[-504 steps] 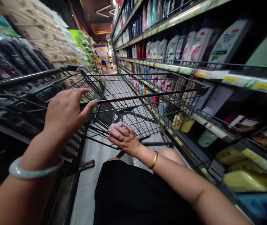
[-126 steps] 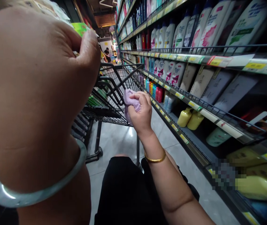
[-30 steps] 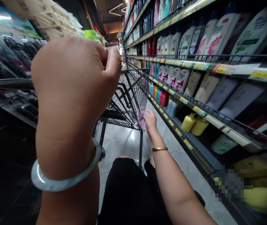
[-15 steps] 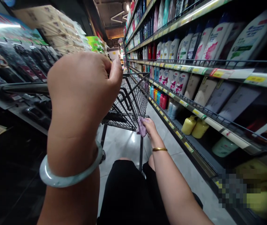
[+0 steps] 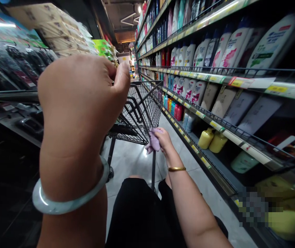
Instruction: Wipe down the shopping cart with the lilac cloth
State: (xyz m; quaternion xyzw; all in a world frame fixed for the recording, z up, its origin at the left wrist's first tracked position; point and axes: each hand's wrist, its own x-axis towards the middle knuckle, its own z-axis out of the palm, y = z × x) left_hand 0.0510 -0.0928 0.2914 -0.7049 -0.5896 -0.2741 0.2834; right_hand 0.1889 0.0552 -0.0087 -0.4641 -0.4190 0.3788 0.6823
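Observation:
My left hand [image 5: 77, 93], a jade-like bangle at its wrist, is large in the near left, its fingers curled down over the shopping cart's handle [image 5: 15, 96]. The fingertips are hidden behind the hand. Lower down, my right hand [image 5: 165, 140] pinches a crumpled light purple cloth [image 5: 153, 140] against the lower rear corner of the cart's wire basket [image 5: 147, 103]. Part of the cloth hangs below the basket's edge by the cart's leg [image 5: 153, 168]. A gold bracelet [image 5: 177, 169] circles my right wrist.
Shelves with shampoo bottles [image 5: 199, 92] and yellow pump bottles [image 5: 205, 138] line the right side. On the left hang packaged goods [image 5: 20, 62] beneath stacked tissue packs [image 5: 56, 31]. My black-clad knees [image 5: 137, 206] are close below the cart, over the grey tiled floor [image 5: 188, 175].
The purple cloth has shifted slightly down and left with my right hand, and more of it shows. My left hand stays on the handle; the whole view has shifted a little.

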